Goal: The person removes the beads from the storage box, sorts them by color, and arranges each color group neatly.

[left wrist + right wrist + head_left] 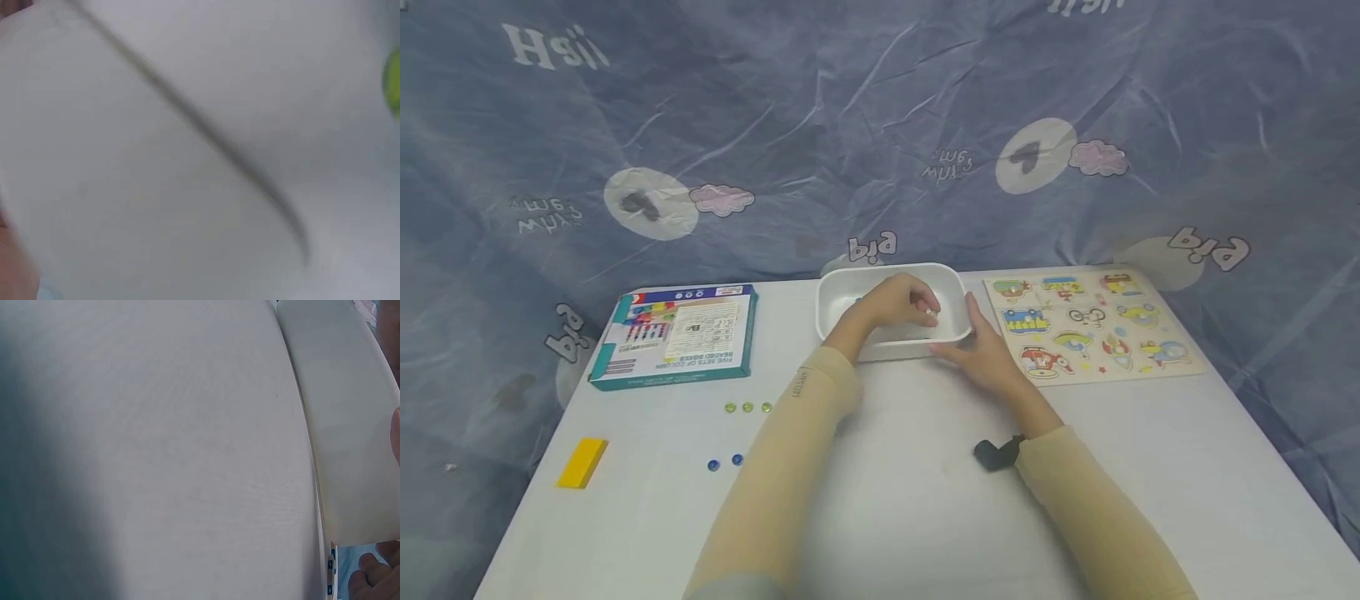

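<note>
A white rectangular tray (pixel 838 342) stands at the back middle of the table. My left hand (pixel 898 302) reaches down into it, with thumb and fingertips together on a small pale piece (pixel 932 313) too small to make out. At the tray's right end, my right hand (pixel 983 354) grips the corner, thumb along the front side and fingers round the end wall. A bit of blue (pixel 859 300) shows inside the tray, partly behind the left hand. In the right wrist view, the tray's side wall (pixel 344 425) stands on the white table, with fingertips (pixel 372 578) past its end.
Left of the tray lies a boxed bead set (pixel 673 337). Several green beads (pixel 747 407) and blue beads (pixel 713 465) lie beside the left forearm, and a yellow block (pixel 582 463) farther left. A wooden picture puzzle board (pixel 1086 325) is at the right. A patterned curtain (pixel 880 125) hangs behind.
</note>
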Demonstrator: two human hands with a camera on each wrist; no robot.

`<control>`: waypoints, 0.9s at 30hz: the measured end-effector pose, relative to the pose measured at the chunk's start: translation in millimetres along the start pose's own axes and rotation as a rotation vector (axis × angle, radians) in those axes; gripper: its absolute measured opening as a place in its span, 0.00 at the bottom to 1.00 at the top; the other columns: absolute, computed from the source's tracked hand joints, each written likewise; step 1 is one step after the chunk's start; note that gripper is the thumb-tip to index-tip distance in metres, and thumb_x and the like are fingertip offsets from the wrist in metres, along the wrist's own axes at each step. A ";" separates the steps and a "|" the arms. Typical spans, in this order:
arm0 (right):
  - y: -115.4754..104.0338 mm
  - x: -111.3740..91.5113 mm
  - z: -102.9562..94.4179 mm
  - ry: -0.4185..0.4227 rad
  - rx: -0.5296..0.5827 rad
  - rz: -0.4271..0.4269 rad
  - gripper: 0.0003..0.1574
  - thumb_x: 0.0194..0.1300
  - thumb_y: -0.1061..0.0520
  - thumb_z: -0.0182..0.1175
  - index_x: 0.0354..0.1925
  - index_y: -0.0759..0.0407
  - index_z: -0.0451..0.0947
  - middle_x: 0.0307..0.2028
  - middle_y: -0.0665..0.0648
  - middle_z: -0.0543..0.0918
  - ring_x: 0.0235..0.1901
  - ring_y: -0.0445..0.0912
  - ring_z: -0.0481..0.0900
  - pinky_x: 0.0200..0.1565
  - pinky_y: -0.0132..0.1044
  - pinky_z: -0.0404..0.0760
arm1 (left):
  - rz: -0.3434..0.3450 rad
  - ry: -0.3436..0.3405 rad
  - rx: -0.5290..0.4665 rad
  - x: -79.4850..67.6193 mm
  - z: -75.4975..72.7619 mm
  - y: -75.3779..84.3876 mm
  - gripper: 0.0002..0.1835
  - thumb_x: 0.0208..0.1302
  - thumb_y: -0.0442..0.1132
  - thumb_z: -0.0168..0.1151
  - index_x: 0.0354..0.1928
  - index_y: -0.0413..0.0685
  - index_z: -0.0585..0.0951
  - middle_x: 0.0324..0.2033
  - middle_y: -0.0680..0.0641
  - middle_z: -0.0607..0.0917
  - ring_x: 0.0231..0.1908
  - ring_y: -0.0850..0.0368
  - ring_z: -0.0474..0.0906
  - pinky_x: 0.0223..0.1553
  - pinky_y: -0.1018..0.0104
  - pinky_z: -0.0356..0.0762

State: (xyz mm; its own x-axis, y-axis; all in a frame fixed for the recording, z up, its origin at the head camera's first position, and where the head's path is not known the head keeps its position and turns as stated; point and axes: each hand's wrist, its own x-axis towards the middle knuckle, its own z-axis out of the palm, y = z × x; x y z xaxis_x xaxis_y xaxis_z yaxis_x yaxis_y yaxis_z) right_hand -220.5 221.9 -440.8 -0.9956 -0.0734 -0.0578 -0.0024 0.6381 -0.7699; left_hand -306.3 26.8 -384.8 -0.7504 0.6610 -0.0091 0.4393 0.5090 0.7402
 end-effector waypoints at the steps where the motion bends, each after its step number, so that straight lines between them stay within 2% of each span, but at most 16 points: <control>1: 0.0 0.0 -0.3 -0.003 0.000 0.000 0.73 0.48 0.27 0.64 0.73 0.38 0.25 0.75 0.51 0.41 0.74 0.55 0.43 0.69 0.58 0.50 | 0.017 0.006 -0.009 -2.4 -3.5 3.8 0.10 0.50 0.42 0.72 0.36 0.53 0.85 0.25 0.54 0.77 0.29 0.61 0.70 0.35 0.72 0.71; 4: -0.3 0.1 -0.5 -0.009 0.003 0.003 0.73 0.48 0.27 0.64 0.73 0.39 0.25 0.75 0.50 0.40 0.74 0.55 0.43 0.69 0.59 0.50 | 0.049 0.026 -0.029 -12.6 -14.8 15.7 0.09 0.52 0.43 0.72 0.36 0.54 0.84 0.25 0.54 0.75 0.28 0.62 0.68 0.33 0.71 0.70; 8: -0.7 0.3 -0.4 -0.009 0.002 0.009 0.73 0.47 0.25 0.63 0.73 0.37 0.25 0.75 0.49 0.40 0.74 0.55 0.43 0.69 0.59 0.50 | 0.063 0.073 -0.049 -33.8 -30.5 31.4 0.09 0.53 0.47 0.70 0.37 0.58 0.84 0.26 0.53 0.74 0.27 0.60 0.67 0.31 0.69 0.69; 16: -2.8 0.3 -1.2 0.004 0.005 0.030 0.74 0.46 0.26 0.64 0.73 0.37 0.26 0.75 0.50 0.40 0.74 0.55 0.43 0.69 0.59 0.48 | 0.074 0.206 -0.174 -90.5 -43.9 47.2 0.12 0.51 0.52 0.71 0.39 0.63 0.85 0.19 0.52 0.61 0.24 0.57 0.58 0.28 0.66 0.62; 20: -3.4 1.3 -2.0 0.011 -0.006 0.043 0.74 0.46 0.25 0.64 0.73 0.37 0.26 0.75 0.51 0.40 0.74 0.55 0.41 0.70 0.58 0.47 | 0.025 0.235 -0.207 -117.7 -44.3 44.8 0.11 0.50 0.54 0.71 0.38 0.68 0.85 0.18 0.52 0.57 0.22 0.57 0.54 0.25 0.66 0.58; 23: -3.3 1.7 -1.8 0.009 -0.008 0.048 0.74 0.46 0.26 0.64 0.73 0.38 0.27 0.75 0.52 0.40 0.74 0.55 0.41 0.70 0.57 0.46 | -0.041 0.221 -0.236 -134.6 -40.3 36.7 0.12 0.50 0.56 0.71 0.38 0.70 0.84 0.17 0.52 0.54 0.21 0.57 0.51 0.23 0.66 0.56; 27: -1.9 2.1 -0.1 0.002 -0.003 0.045 0.73 0.47 0.28 0.65 0.73 0.39 0.27 0.75 0.52 0.40 0.74 0.56 0.41 0.70 0.58 0.46 | -0.123 0.192 -0.249 -151.2 -30.2 20.2 0.13 0.49 0.56 0.71 0.38 0.68 0.85 0.14 0.53 0.53 0.18 0.57 0.49 0.22 0.66 0.58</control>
State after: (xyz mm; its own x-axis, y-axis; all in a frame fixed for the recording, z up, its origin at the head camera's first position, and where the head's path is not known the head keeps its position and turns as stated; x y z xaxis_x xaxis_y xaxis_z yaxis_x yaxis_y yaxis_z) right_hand -222.6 220.6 -439.4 -0.9950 -0.0429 -0.0905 0.0419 0.6426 -0.7650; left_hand -198.9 -79.5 -348.1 -0.8803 0.4745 0.0005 0.2230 0.4128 0.8831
